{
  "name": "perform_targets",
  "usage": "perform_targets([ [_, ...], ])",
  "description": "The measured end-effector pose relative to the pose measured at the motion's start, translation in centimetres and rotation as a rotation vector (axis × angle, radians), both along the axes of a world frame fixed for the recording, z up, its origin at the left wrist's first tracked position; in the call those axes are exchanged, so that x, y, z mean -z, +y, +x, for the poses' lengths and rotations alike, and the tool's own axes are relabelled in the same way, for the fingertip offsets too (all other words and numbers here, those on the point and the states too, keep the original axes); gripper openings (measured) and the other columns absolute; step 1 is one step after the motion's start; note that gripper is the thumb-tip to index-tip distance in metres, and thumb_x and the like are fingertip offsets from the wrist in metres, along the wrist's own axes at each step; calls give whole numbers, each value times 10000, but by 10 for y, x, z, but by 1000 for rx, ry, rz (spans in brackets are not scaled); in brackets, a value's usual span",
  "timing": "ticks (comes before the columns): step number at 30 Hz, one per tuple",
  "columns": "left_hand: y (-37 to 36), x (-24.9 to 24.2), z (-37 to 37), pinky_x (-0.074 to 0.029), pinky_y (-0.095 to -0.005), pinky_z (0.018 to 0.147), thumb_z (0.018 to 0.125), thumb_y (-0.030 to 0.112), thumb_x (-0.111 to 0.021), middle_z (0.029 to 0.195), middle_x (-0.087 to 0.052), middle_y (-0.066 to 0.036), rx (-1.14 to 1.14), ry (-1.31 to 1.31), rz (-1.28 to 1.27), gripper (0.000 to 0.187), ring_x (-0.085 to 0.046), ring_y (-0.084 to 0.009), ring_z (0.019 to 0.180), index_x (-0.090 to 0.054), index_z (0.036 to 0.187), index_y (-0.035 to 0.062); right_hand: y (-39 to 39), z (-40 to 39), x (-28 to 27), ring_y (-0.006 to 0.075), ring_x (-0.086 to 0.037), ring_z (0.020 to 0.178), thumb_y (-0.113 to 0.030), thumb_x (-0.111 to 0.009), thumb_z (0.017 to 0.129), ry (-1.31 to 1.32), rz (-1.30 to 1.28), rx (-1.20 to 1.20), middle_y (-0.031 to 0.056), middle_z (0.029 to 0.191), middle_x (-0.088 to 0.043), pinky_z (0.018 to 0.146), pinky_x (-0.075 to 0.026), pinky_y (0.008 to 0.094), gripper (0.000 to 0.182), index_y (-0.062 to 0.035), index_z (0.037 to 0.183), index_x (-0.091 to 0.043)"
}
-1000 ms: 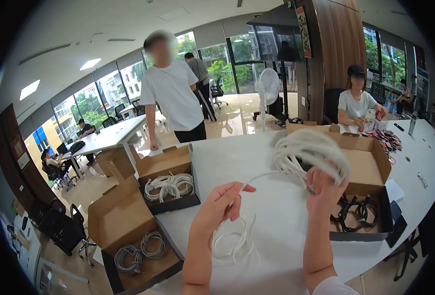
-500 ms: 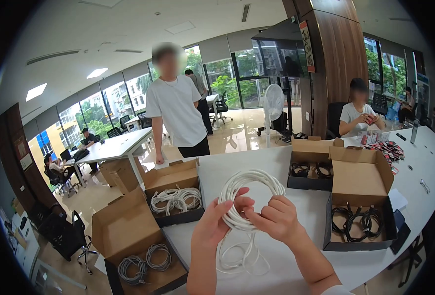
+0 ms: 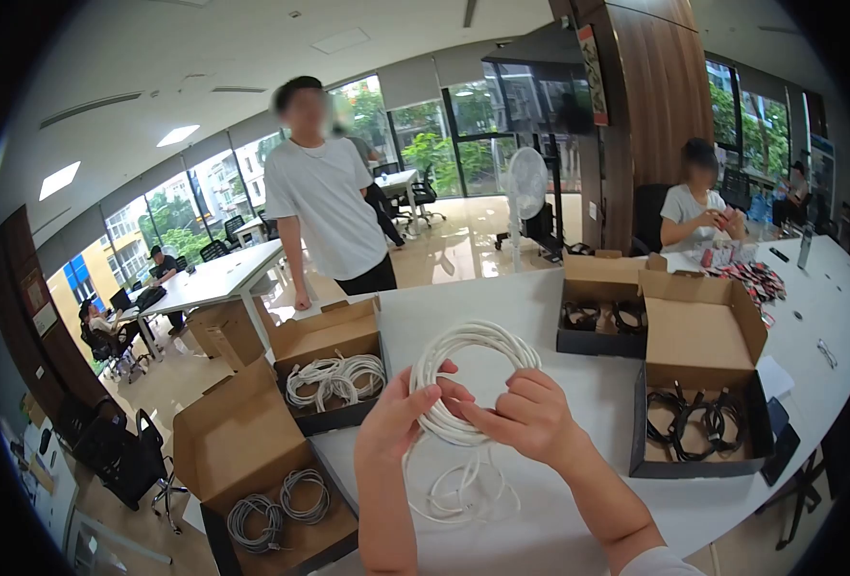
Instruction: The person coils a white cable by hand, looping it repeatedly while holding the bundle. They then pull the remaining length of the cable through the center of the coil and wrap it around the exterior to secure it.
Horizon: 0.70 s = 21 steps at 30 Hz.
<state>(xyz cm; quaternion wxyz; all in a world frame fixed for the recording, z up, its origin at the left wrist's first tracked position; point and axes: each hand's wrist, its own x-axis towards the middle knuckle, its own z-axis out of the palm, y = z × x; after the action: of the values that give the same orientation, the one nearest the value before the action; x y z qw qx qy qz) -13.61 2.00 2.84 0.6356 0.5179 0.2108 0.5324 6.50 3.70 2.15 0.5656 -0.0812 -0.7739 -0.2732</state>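
Note:
A coiled white cable (image 3: 478,338) is held up above the white table, its loops forming a ring. My left hand (image 3: 407,408) wraps around the left side of the coil, thumb in front and fingers through the ring. On the right, my right hand (image 3: 523,415) has its fingers curled on the lower right of the coil. Below the hands, a loose length of the same cable (image 3: 468,490) trails in loops down to the tabletop. Nearest on the left is an open box with grey coiled cables (image 3: 255,523); behind it, another box holds white cables (image 3: 336,381).
On the right, an open box of black cables (image 3: 698,427) stands in front of another box (image 3: 598,315) with dark cables. A person in a white shirt (image 3: 324,206) stands across the table. Another person (image 3: 698,216) sits at the far right near a pile of small red packets (image 3: 746,280).
Both hands and the coil have shifted slightly left in view. My right hand's fingers have loosened a little on the coil's right side. The seated person's hands have moved.

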Motion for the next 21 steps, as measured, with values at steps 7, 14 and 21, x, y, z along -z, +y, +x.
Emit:
perform_targets([
  [7,8,27,-1,-491,-279,802,781,211,-706,900,-649,-133,-229,-86,-3,522,-624,-188,809,-468,1172,-40,-8,11,-3,132,-405,546,-80,-695,672,-40,-96,31,-28,592,-332,529,-380,252,295,-130,963,-691],
  [14,3,0,53,-459,-291,713,901,193,-545,734,-488,5,-96,-374,-251,281,-493,-123,676,-470,1112,23,-6,18,-3,123,-494,697,-122,-620,737,22,-182,209,-24,664,-420,868,-413,376,408,-155,1144,-627],
  [21,20,10,43,-452,-244,597,943,114,-494,545,-318,81,-168,-617,-340,70,-317,-47,433,-519,956,50,-2,16,4,258,-455,1197,-118,-610,772,-182,-548,276,96,1201,-494,1014,-270,564,553,-140,1311,-490],
])
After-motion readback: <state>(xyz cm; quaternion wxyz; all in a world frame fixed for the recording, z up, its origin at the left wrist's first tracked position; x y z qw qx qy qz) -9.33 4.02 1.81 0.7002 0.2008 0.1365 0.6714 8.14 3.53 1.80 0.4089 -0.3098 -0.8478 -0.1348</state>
